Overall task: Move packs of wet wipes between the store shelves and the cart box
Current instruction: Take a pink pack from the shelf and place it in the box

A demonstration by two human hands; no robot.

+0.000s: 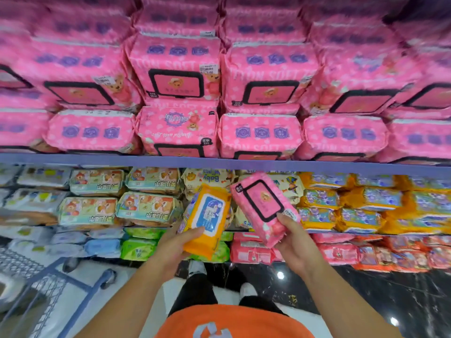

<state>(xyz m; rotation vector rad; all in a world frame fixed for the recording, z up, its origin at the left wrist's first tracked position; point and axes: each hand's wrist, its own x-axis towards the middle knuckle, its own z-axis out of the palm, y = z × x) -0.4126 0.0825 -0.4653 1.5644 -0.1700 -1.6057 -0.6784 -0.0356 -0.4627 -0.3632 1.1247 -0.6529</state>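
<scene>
My left hand (174, 247) grips an orange pack of wet wipes (207, 215) with a blue-and-white lid, held tilted in front of the middle shelf. Beside it my right hand (296, 242) holds a pink pack of wet wipes (262, 206) with a black-framed lid, thumb on its top face. Both packs are in the air, close together but apart. The wire cart (36, 286) stands at the lower left; its box is largely out of view.
Pink packs (175, 74) fill the shelf above the blue shelf edge (219, 162). Below sit teal bear packs (148, 206), orange packs (361, 206), green packs (139, 247) and pink-red packs (336, 252). Dark glossy floor lies at the lower right.
</scene>
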